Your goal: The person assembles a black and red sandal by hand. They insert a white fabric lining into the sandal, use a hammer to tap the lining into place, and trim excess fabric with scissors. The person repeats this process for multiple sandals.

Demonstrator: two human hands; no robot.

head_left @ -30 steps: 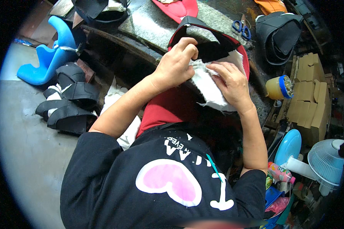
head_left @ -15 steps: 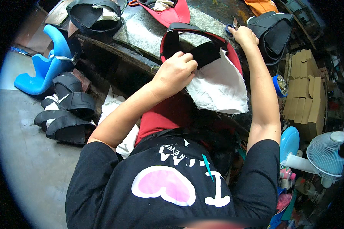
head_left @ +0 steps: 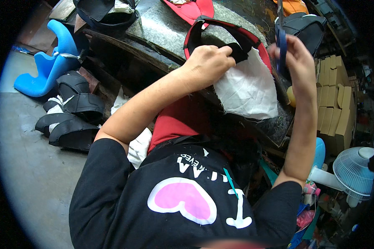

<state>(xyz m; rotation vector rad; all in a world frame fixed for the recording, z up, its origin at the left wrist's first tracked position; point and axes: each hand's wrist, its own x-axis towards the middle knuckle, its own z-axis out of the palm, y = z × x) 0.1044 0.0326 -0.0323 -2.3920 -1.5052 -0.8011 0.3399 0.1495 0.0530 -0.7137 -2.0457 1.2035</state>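
Observation:
My left hand (head_left: 212, 62) is closed on the near edge of a curved black-and-red padded fabric piece (head_left: 237, 30), at a black flap above the white cloth. From that piece the frayed white cloth (head_left: 249, 93) hangs toward my lap. To the right of it, my right hand (head_left: 297, 54) is raised with its fingers around blue-handled scissors (head_left: 281, 45), blades pointing away from me. Hand and scissors are blurred by motion, so I cannot tell how far apart the blades are.
A stone slab (head_left: 162, 27) lies on the workbench, with a red padded piece (head_left: 193, 12) at its far side. Black padded pieces (head_left: 106, 16) sit far left and right. Blue foam (head_left: 50, 62) stands at left, cardboard boxes (head_left: 334, 95) and a fan (head_left: 355, 170) at right.
My right hand has lifted the scissors from the bench and brought them nearer, to the right. My left hand has shifted right with the padded piece.

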